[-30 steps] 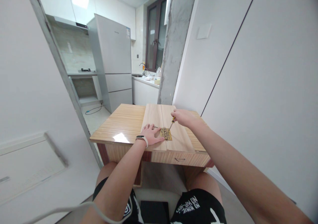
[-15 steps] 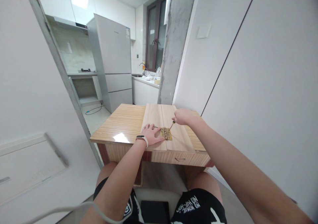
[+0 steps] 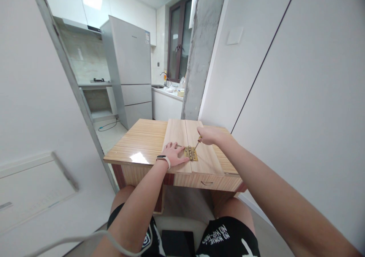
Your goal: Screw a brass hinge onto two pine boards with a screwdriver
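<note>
Here the brass hinge (image 3: 190,153) lies flat across the seam between two pale boards (image 3: 182,143) on the wooden counter (image 3: 142,143). The left hand (image 3: 174,154) rests spread and flat on the board just left of the hinge, fingertips touching its edge, gripping nothing. The right hand (image 3: 209,134) is closed around a small screwdriver (image 3: 197,142), just right of and beyond the hinge, its tip slanting down onto the hinge's right leaf. The hinge looks seated; how many screws are driven in is too small to tell, so fastening seems underway, not finished.

Shorts (image 3: 225,238): "NO HOME NO HIP-HOP", upside down.
</note>
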The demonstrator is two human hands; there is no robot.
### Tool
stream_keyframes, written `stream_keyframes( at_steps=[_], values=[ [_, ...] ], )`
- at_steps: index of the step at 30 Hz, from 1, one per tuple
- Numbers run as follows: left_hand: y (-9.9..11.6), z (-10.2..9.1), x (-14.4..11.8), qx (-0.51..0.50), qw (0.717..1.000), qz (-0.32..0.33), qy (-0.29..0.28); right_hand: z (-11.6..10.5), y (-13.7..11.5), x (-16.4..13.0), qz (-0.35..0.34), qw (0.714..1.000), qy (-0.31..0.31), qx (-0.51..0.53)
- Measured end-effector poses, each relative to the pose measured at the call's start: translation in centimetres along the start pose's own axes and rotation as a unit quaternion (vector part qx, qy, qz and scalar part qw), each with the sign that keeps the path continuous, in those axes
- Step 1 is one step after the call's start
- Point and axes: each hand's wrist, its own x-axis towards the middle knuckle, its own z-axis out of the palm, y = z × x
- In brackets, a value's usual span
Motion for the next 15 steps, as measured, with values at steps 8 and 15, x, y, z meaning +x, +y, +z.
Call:
stream_keyframes(
  at_steps=[8,15],
  values=[
    [-0.1,0.1,0.0,-0.003,1.0,0.004,0.004,1.2,1.4,-0.1,-0.073,0.993,0.087,-0.036],
    [0.0,0.1,0.0,0.001,1.0,-0.004,0.007,1.5,1.7,0.0,-0.071,0.993,0.083,-0.042]
  ],
)
